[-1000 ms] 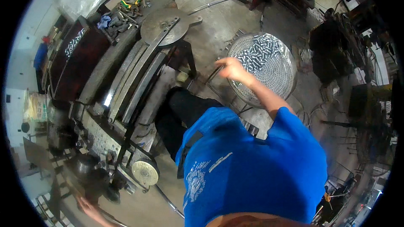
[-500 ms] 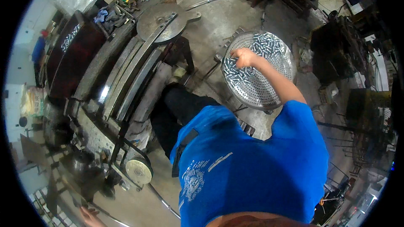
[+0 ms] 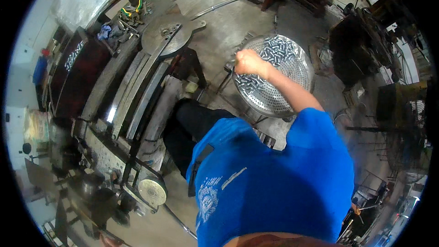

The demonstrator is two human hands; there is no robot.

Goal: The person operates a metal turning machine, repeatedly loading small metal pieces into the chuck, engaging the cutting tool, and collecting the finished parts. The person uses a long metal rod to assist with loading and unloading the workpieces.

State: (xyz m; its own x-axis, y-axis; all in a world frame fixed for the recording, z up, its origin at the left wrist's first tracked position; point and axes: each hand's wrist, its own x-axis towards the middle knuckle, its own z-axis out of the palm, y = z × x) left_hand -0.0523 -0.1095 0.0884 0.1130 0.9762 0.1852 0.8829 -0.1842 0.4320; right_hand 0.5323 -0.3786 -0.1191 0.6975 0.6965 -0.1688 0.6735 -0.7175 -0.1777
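My right hand (image 3: 250,62) is closed, its fingers curled down over the left side of a round perforated metal tray (image 3: 286,98). What lies inside the fingers is hidden. Short shiny metal pins (image 3: 279,50) are heaped in the far part of the tray, and more lie just below my hand. My left hand (image 3: 109,241) shows only in part at the lower left rim, dark and blurred, close to a machine part. Its fingers cannot be made out.
To the left stands a long machine with curved-looking metal bars (image 3: 137,96), a round plate (image 3: 167,34) and a pale wheel (image 3: 152,192). A dark red bin (image 3: 87,73) holds more pins. Green-and-yellow-handled pliers (image 3: 132,11) lie on the bench. Dark machinery (image 3: 354,48) stands at the right.
My right hand has drawn back from among the pins to the tray's left side, fingers more tightly curled. My left hand has slipped further out at the lower rim. The view has shifted slightly.
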